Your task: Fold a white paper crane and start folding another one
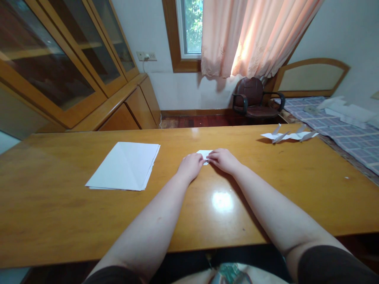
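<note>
A small folded piece of white paper [204,153] lies on the wooden table, between my two hands. My left hand [191,163] is closed on its left side, with the fingertips at the paper's near edge. From the right, my right hand [224,159] pinches the other side, thumb and fingers together on it. My fingers cover part of the paper, so its full shape is hidden. To the left lies a stack of white square paper sheets [126,165], the top one with a diagonal crease.
Folded white paper figures [288,136] stand at the table's far right. The wooden table [59,213] has its far edge towards a brown armchair [251,98]. A glass-door cabinet [89,71] is at the left, and a bed [340,122] with papers on it is at the right.
</note>
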{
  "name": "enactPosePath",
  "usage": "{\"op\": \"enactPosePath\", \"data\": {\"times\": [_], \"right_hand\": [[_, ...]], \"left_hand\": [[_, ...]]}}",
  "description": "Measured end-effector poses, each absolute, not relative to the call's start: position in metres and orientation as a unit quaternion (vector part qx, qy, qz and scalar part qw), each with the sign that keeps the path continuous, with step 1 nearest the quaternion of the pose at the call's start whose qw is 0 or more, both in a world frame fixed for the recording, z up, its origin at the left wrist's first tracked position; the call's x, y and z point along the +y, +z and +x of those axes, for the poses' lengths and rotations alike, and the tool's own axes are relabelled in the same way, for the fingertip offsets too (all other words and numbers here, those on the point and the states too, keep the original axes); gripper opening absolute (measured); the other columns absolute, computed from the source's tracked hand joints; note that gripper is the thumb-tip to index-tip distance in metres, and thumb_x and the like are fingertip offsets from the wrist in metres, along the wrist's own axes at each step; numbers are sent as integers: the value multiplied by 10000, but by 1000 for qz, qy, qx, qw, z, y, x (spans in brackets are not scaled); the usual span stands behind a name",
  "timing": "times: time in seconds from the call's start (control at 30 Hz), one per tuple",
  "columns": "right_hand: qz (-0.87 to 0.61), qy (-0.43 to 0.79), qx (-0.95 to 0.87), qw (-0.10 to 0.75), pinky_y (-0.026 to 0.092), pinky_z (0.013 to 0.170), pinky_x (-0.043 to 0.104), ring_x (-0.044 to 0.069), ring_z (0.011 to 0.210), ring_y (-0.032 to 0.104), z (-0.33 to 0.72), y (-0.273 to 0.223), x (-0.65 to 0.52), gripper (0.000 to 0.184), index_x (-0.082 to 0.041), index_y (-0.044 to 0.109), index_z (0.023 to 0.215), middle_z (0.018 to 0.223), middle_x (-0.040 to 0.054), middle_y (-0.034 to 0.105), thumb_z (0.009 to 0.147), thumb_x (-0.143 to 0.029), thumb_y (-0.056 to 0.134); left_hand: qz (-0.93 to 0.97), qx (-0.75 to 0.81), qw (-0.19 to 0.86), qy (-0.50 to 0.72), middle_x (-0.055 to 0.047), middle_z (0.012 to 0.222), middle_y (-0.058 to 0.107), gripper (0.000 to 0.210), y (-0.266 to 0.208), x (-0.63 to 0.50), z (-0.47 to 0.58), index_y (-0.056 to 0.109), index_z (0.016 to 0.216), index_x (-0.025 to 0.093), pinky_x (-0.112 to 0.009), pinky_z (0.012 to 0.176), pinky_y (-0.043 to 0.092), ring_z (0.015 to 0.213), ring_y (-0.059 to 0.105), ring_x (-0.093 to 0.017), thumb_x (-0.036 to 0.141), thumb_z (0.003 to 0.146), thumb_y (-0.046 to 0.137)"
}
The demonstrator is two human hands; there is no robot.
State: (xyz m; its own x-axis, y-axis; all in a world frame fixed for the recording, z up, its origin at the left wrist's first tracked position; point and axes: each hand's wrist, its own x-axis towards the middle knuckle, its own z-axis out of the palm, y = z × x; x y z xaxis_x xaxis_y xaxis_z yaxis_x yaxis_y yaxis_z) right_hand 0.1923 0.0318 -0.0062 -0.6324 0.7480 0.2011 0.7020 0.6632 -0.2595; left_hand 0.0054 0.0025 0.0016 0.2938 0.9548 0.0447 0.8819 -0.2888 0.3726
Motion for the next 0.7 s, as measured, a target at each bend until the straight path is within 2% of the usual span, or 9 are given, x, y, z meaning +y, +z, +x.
{"op": "enactPosePath", "data": {"times": [0.27,0.57,0.7], "right_hand": [[-399,95,-898,160,428,816,279,179,873,627,193,-8,33,216,-223,739,883,959,57,710,864,-289,534],[-342,123,-914,179,433,812,263,171,912,627,196,-5,29,218,-225,726,918,1020,53,699,852,-316,540],[-386,112,-903,152,418,762,256,168,837,626,193,-3,28,248,-214,722,879,922,60,713,879,-339,508]], "left_hand": [[781,582,182,133,-59,945,668,148,2,2,4,655,873,207,-281,751,431,856,587,-189,315,794,591],[794,553,192,163,-48,911,665,129,-4,5,1,659,829,206,-279,748,431,833,578,-178,314,786,603],[795,552,193,161,-54,867,663,175,-2,5,2,656,772,190,-273,718,423,805,574,-173,309,827,540]]}}
